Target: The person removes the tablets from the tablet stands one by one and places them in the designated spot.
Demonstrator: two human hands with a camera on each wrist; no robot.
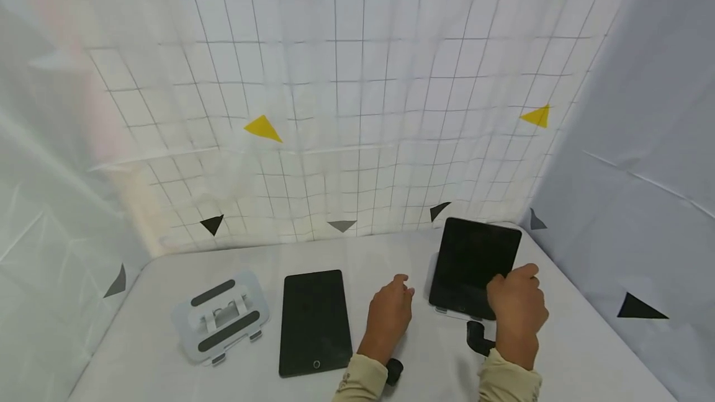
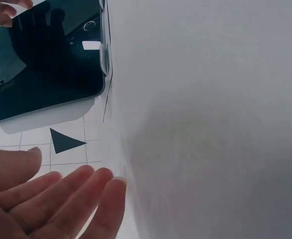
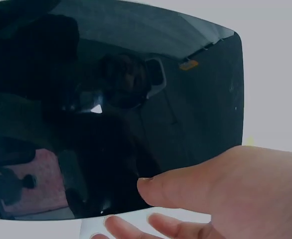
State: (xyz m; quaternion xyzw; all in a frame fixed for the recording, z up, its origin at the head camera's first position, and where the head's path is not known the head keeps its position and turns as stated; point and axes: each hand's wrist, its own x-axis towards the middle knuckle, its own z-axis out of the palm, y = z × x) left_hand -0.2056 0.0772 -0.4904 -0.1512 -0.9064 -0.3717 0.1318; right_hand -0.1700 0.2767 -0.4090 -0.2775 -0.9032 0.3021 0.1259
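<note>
A black tablet (image 1: 469,265) leans on a pale stand (image 1: 441,311), its lower edge at the stand's small lips. My right hand (image 1: 518,312) is at the tablet's right side. In the right wrist view the thumb (image 3: 186,181) lies over the screen (image 3: 136,124), while the other fingertips show just outside the edge. Left of this tablet, my left hand (image 1: 390,315) hovers apart from it. The left wrist view shows that hand's fingers (image 2: 81,199) loosely bent, holding nothing, below the tablet's corner (image 2: 93,82).
Another black tablet (image 1: 314,324) lies flat in the middle of the white table (image 1: 424,377). To its left lies a pale folding stand (image 1: 229,315) with dark pads. A gridded white sheet (image 1: 346,110) hangs behind the table, with grey sheeting (image 1: 642,141) at the right.
</note>
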